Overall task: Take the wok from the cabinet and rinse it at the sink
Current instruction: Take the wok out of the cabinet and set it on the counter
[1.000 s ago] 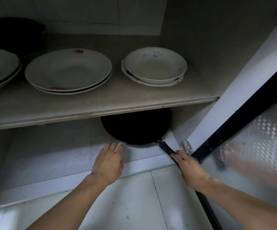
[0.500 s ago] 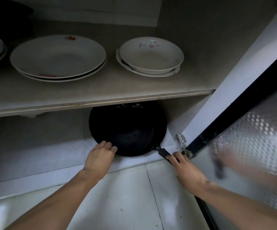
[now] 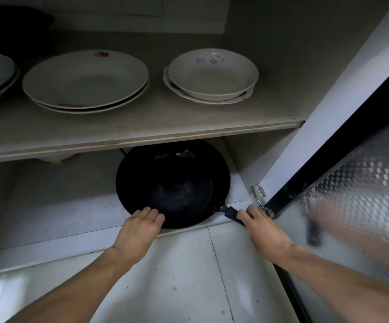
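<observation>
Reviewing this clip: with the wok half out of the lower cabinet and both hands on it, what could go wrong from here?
1. The wok sits close under the shelf; lifting early might knock its far rim against the shelf edge.
2. The left hand only touches the near rim, so the weight likely falls on the right hand gripping the handle; the wok could tip.
3. The open door and its hinge stand right beside the handle, so a swing rightward may strike them.

You're at a home kitchen cabinet. Stacked plates and bowls sit on the far shelf, a black wok lies below, and the open door stands right over a tiled floor.
</observation>
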